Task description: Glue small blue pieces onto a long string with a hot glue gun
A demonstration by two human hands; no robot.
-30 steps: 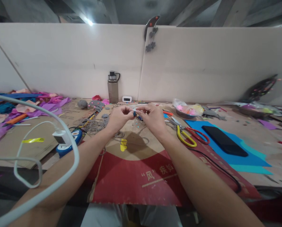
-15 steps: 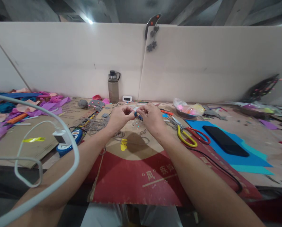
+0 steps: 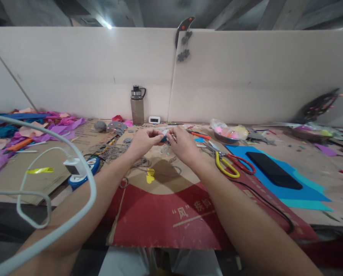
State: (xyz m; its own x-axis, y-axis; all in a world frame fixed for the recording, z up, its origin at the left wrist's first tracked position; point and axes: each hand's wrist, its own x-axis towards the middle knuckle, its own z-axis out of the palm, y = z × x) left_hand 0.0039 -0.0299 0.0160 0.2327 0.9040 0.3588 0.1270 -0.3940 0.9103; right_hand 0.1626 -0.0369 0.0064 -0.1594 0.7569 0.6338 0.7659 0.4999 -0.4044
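Note:
My left hand and my right hand meet over the far part of the red and tan cardboard. Both are closed in a pinch around a small dark blue piece, which is mostly covered by the fingertips; its exact kind does not show. Beneath the hands, tiny scraps lie on the board. Grey string is tangled beside my left wrist, and a loose strand runs under both hands. A yellow paper cutout rests nearer to me.
Scissors with yellow and red handles and a black phone on blue sheets lie at right. A bottle stands at the back. A white cable loops across the left foreground. Coloured scraps are piled far left.
My fingers have shifted slightly around the blue piece, and my right fingertips have curled in closer. Everything else stays in place apart from a small shift of the view.

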